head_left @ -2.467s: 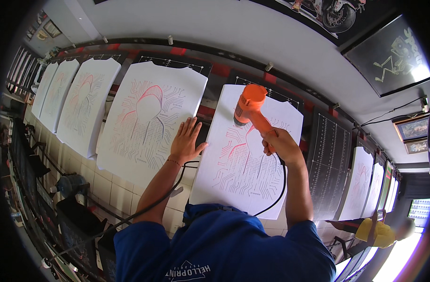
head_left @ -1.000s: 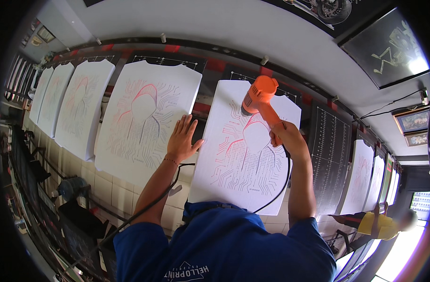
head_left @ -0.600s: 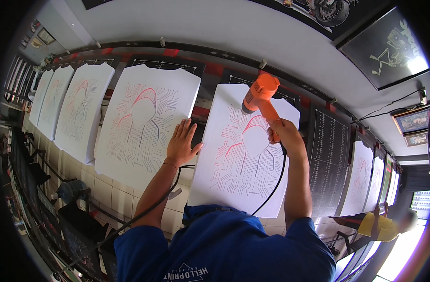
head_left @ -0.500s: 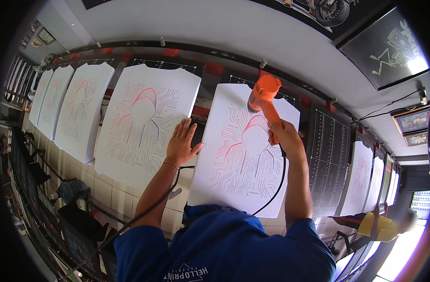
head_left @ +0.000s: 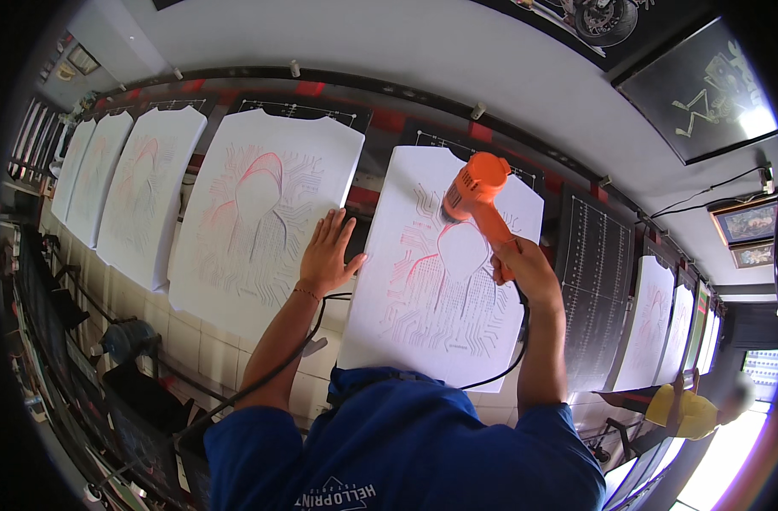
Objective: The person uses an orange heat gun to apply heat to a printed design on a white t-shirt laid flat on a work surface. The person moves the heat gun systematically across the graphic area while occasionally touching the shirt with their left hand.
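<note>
My right hand point(head_left: 525, 268) is wrapped around the handle of an orange heat gun point(head_left: 484, 200). Its nozzle points down over the top of the red and dark print on a white T-shirt point(head_left: 376, 285) in front of me; a small gap seems to separate nozzle from cloth. A black cord point(head_left: 506, 368) hangs from the handle across the shirt's lower right. My left hand point(head_left: 326, 260) is open, fingers stretched out, at the right edge of a neighbouring white T-shirt point(head_left: 206, 183) with the same hooded-figure print. Its thumb reaches the near shirt's left edge.
More printed white shirts lie on boards in a row, such as a shirt point(head_left: 146, 192) at left and another point(head_left: 647, 328) at right. A bare black board point(head_left: 593, 289) is beside mine. A thick cable point(head_left: 257, 387) crosses my left forearm. A person in yellow point(head_left: 685, 411) stands far right.
The heat gun has come slightly nearer to me and tilted, its nozzle moving from the collar area down to the top of the print. My left hand has barely moved.
</note>
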The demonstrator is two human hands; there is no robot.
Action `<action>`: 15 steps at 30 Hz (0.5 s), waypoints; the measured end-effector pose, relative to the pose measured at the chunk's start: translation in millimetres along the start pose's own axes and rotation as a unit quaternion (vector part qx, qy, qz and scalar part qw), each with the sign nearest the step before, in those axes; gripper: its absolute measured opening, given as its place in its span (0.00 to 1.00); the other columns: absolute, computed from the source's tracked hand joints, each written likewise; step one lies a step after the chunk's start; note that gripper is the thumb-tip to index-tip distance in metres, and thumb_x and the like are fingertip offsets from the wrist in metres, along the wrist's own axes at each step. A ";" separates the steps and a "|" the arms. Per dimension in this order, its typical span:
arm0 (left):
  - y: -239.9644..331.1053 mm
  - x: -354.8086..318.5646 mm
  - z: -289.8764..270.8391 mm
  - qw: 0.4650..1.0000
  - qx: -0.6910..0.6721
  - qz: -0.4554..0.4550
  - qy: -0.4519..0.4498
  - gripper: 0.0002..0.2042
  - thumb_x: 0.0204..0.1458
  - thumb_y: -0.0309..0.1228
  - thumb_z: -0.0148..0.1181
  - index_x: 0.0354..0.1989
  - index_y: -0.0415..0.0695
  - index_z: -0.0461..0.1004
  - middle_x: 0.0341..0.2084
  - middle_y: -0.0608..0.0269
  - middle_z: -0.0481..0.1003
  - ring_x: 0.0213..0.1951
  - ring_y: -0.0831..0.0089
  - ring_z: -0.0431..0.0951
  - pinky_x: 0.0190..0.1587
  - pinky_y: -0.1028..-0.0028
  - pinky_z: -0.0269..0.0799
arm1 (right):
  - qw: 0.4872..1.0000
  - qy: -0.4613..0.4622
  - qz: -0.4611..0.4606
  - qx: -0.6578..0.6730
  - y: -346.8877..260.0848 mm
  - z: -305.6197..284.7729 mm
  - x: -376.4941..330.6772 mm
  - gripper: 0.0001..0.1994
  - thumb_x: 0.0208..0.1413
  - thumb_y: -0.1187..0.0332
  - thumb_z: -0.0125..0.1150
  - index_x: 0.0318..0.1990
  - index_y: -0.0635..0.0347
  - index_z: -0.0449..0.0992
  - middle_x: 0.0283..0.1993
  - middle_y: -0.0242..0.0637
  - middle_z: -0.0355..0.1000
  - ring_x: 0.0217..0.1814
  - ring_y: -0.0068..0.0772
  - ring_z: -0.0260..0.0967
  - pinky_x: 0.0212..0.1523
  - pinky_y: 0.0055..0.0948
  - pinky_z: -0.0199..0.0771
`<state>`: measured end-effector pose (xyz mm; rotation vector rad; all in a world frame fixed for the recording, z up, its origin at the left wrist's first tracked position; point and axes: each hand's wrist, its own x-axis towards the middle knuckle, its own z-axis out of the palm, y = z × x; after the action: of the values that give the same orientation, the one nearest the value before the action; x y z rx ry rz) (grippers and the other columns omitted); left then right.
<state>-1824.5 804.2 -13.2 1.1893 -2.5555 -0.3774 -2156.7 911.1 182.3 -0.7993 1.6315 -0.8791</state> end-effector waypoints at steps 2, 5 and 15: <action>-0.5 1.3 -0.8 1.000 -0.003 0.000 0.001 0.36 0.56 0.47 0.58 0.70 0.43 0.54 0.71 0.47 0.51 0.72 0.48 0.49 0.73 0.54 0.45 | 1.000 0.003 0.016 0.008 -2.9 1.9 -9.7 0.13 0.60 0.64 0.57 0.37 0.68 0.72 0.24 0.32 0.68 0.23 0.23 0.67 0.25 0.25 0.68; 1.1 0.7 -2.2 1.000 -0.007 -0.009 -0.001 0.36 0.56 0.46 0.59 0.69 0.42 0.55 0.70 0.47 0.52 0.72 0.48 0.49 0.73 0.54 0.46 | 1.000 -0.007 0.017 -0.019 4.6 14.5 -15.4 0.12 0.60 0.65 0.58 0.36 0.68 0.72 0.24 0.32 0.67 0.23 0.22 0.67 0.25 0.24 0.68; 2.6 1.4 -6.3 1.000 -0.017 -0.006 0.010 0.36 0.56 0.46 0.59 0.69 0.41 0.56 0.70 0.47 0.52 0.71 0.48 0.51 0.72 0.53 0.47 | 0.999 -0.035 0.019 0.012 -4.2 37.1 -7.7 0.12 0.61 0.63 0.57 0.36 0.66 0.71 0.25 0.32 0.68 0.24 0.22 0.66 0.27 0.25 0.68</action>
<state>-1824.9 804.1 -6.3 1.1915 -2.5149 -0.4076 -2118.6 910.1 183.6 -0.7725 1.5681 -0.8333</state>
